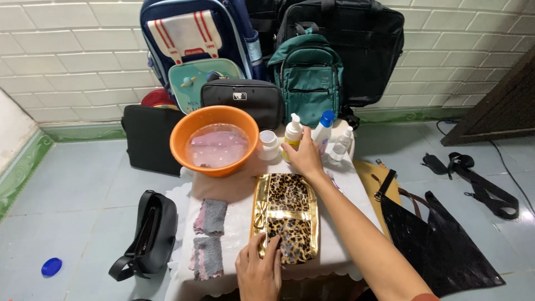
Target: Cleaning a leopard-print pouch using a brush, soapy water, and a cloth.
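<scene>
My left hand [259, 272] rests on the near corner of a leopard-print pouch with gold trim [286, 214], which lies flat on a white cloth-covered table [239, 223]. My right hand [304, 158] reaches across the table and wraps its fingers around a white and yellow pump bottle [293, 132]. Beside that bottle stand a small white jar [268, 144], a white bottle with a blue cap [323, 129] and a small clear bottle [340, 147]. An orange basin [214, 140] with cloudy pinkish water sits at the table's far left.
Two grey-pink cloths [208, 237] lie left of the pouch. Backpacks and bags line the tiled wall: a navy one [195, 50], a green one [310, 75], a large black one [351, 44]. A black handbag [146, 237], a blue lid [51, 266] and a glossy black bag [440, 239] lie on the floor.
</scene>
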